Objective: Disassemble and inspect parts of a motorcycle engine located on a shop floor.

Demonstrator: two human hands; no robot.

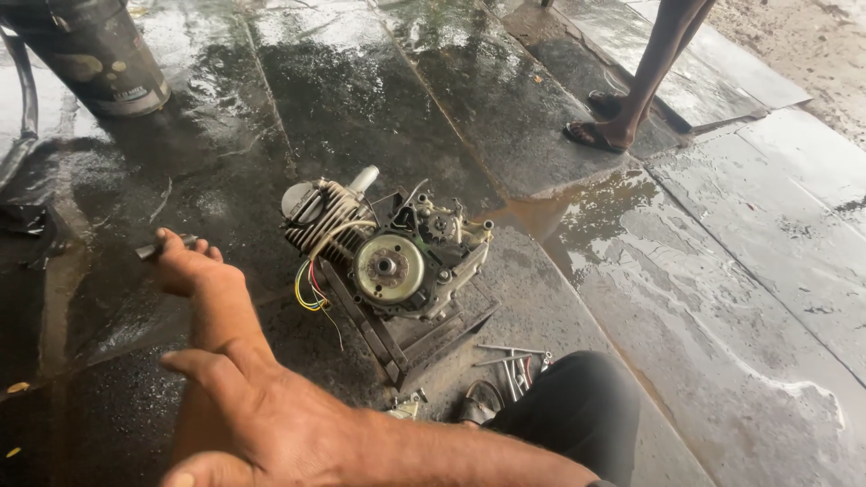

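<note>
One short dark metal tool (144, 251), at nine o'clock from the engine, pinched in the left hand (191, 268), closed around it above the wet floor. Right hand (257, 419) laid across the left forearm, thumb and fingers spread loose, holding nothing. Looks a slippery grip: wet, greasy skin on smooth metal, so may drop the tool onto the stone and send it skidding. Could also lose balance on the soaked slabs (379, 99), leaning forward over a stretched arm. Engine (388, 257) at three o'clock from the tool, well apart, resting on a dark frame (424, 338), cooling fins toward ten o'clock, round flywheel facing up. Yellow, green and red wires (311, 293) hanging loose at seven o'clock of the engine, on the hand's side, first in the way of a reach; might snag on fingers. Long bolts (514, 361) scattered at five o'clock, just beside a dark-trousered knee (577, 406) and a sandal (478, 401); easy to kick or roll away. Stained barrel (90, 54) at eleven o'clock, well apart. Another person's sandalled feet (604, 126) at one o'clock, near a brown puddle (577, 212).
</note>
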